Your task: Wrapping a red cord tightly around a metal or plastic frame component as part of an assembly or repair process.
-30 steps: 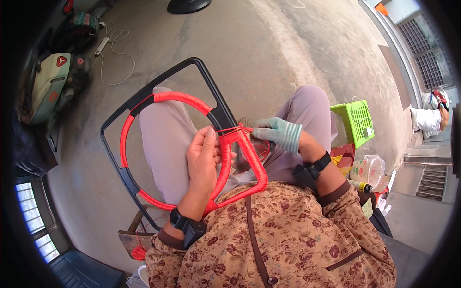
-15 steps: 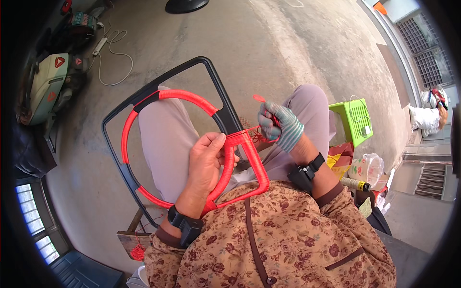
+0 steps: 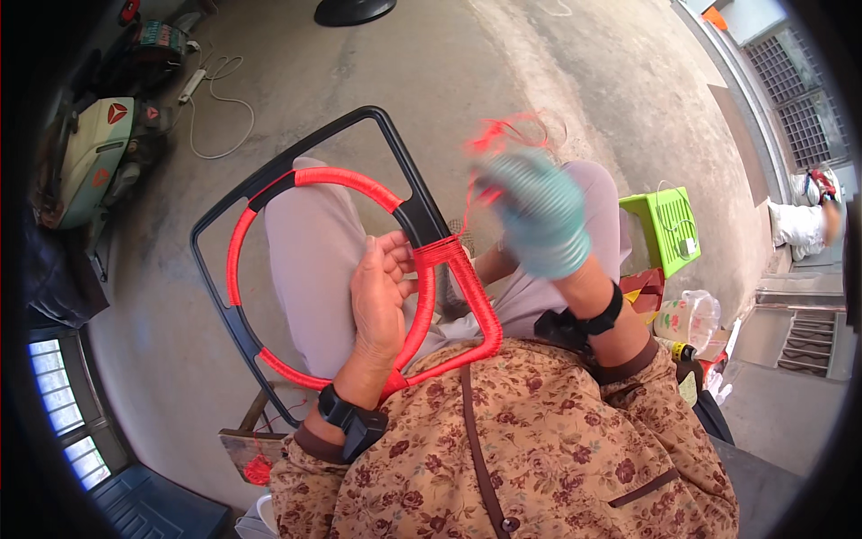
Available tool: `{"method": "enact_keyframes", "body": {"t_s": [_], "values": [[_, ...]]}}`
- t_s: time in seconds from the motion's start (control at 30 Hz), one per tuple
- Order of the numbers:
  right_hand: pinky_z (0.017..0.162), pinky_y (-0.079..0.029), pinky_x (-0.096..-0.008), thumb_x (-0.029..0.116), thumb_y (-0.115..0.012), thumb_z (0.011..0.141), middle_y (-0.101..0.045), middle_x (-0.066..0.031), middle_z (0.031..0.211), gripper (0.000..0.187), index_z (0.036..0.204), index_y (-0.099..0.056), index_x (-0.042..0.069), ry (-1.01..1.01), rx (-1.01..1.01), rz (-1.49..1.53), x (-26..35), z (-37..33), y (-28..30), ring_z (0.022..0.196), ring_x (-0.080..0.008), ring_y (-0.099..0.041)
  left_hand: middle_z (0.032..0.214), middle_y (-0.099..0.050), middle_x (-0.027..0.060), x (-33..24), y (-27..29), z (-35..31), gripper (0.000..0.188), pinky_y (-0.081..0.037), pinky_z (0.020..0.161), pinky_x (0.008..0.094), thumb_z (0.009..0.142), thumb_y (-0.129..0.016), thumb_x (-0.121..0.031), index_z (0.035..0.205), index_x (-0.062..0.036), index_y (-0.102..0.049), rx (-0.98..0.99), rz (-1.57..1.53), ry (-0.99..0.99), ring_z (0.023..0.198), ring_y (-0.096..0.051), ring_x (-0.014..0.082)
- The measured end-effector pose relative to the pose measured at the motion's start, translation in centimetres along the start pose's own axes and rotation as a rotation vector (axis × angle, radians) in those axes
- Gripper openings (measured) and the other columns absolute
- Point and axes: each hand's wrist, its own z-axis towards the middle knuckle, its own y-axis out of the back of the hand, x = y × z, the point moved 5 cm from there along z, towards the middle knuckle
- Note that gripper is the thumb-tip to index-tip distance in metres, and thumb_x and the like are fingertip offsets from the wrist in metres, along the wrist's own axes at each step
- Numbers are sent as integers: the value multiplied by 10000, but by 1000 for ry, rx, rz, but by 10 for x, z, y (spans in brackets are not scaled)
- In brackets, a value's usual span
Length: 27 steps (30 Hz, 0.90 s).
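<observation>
Steadying black frame [image 3: 417, 218] — probably light, stiff; best gripped where bare | left hand [image 3: 379, 292]: half-open, fingers touching frame | right hand [image 3: 539, 211]: gloved, blurred, closed around soft-looking red cord [image 3: 494, 136]

No words or numbers can be read in this view; the clearest signs are on a pale green vehicle [image 3: 101, 145] at the upper left, whose side panel bears a dark red, roundish emblem [image 3: 118, 113] crossed by pale lines, with an orange-red mark [image 3: 100, 178] lower down. Just to the right of that panel, a smaller red mark [image 3: 152, 113] stands on a darker part. Lettering on the greenish panel [image 3: 160, 36] above it, and coloured printing on the clear plastic bag [image 3: 675, 319] at the right, are too small to make out.
</observation>
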Motion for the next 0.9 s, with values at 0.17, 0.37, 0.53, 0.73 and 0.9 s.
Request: {"method": "enact_keyframes", "body": {"t_s": [0.17, 0.37, 0.53, 0.73, 0.9], "values": [[686, -506, -348, 8, -622, 746, -640, -105, 876, 291, 1033, -591, 38, 88, 280, 266, 44, 1, -28, 757, -244, -611, 885, -588, 27, 0, 12, 2, 249, -459, 616, 194, 978, -457, -248, 1043, -28, -552, -59, -25, -97, 754, -555, 87], [612, -472, -251, 186, -553, 907, -644, -56, 852, 217, 1020, -565, 1, -714, 347, 858, -28, -31, -57, 695, -103, -583, 798, -590, -36, 13, 26, 7, 97, -395, 580, 178, 946, -526, -162, 941, -100, -600, -8, 194, -68, 675, -500, 30], [493, -462, -273, 317, -438, 944, -606, -39, 681, 334, 894, -600, 30, -693, 866, 636, -35, -46, -69, 582, -125, -580, 810, -604, -47, 11, 21, 5, 78, -389, 574, 175, 919, -571, -129, 929, -79, -631, -66, 316, -83, 643, -494, 10], [697, -491, -455, 193, -433, 891, -639, -209, 819, 243, 917, -605, 23, -360, 920, -230, -25, -22, -53, 765, -398, -612, 858, -635, -4, 14, 23, 8, 130, -445, 586, 184, 907, -580, -90, 1009, -23, -626, -76, 393, -19, 658, -551, 47], [698, -493, -454, 176, -537, 850, -642, -200, 864, 246, 1060, -566, 51, -369, 655, -76, -24, -23, -53, 784, -380, -621, 851, -629, 16, 14, 17, 9, 139, -477, 652, 215, 899, -594, -96, 992, 6, -614, -71, 302, -78, 721, -572, 63]]}}
